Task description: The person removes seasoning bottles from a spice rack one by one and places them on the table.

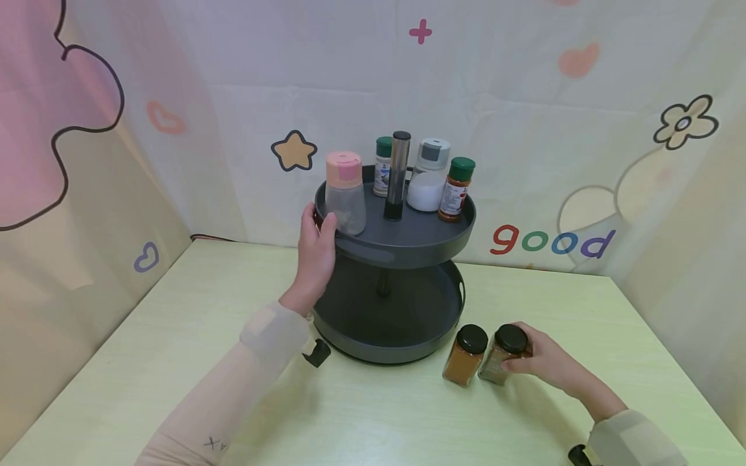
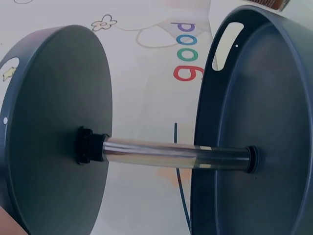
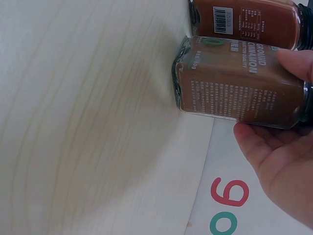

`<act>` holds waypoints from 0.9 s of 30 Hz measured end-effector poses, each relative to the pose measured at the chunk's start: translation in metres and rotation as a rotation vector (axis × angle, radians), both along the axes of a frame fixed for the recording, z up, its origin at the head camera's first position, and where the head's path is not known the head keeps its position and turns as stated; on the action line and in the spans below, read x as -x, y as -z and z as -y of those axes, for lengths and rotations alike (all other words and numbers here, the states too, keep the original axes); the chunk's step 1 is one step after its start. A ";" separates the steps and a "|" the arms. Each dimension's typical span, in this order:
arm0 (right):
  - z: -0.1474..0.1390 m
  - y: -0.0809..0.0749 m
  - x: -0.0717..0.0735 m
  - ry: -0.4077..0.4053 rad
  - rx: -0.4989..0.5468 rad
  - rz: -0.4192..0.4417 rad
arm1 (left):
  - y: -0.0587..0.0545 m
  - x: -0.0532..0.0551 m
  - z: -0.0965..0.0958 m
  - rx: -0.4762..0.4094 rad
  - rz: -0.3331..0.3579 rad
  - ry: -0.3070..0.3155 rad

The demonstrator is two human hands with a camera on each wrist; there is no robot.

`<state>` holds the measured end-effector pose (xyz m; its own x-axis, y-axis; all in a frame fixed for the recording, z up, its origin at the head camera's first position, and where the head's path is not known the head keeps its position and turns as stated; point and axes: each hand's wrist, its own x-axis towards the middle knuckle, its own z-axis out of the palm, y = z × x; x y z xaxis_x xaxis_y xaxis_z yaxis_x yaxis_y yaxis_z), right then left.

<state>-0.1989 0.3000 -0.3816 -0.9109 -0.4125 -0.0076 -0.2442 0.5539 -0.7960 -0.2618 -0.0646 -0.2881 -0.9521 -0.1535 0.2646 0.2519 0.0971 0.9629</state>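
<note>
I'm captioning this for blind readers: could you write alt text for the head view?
A person's right hand holds a black-lidded jar beside a similar jar on a pale table. The left hand grips a dark two-tier stand by its upper tier, which bears four capped containers.

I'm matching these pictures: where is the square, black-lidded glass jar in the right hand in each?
Head: the jar, lower right, in the right hand.
Left wrist: cannot tell; a brown sliver shows top right.
Right wrist: upper right, sideways.
Shared landmark: multicoloured printed lettering, "good", partly cut off in right wrist.
</note>
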 end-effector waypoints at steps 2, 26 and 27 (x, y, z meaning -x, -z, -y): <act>0.000 0.000 0.000 0.002 -0.001 -0.001 | 0.000 -0.002 -0.001 -0.003 -0.005 0.006; -0.001 0.002 0.000 -0.029 0.016 -0.009 | 0.009 -0.028 -0.010 0.018 -0.093 0.046; -0.001 0.002 0.000 -0.031 0.020 -0.007 | 0.009 -0.029 -0.011 0.014 -0.101 0.049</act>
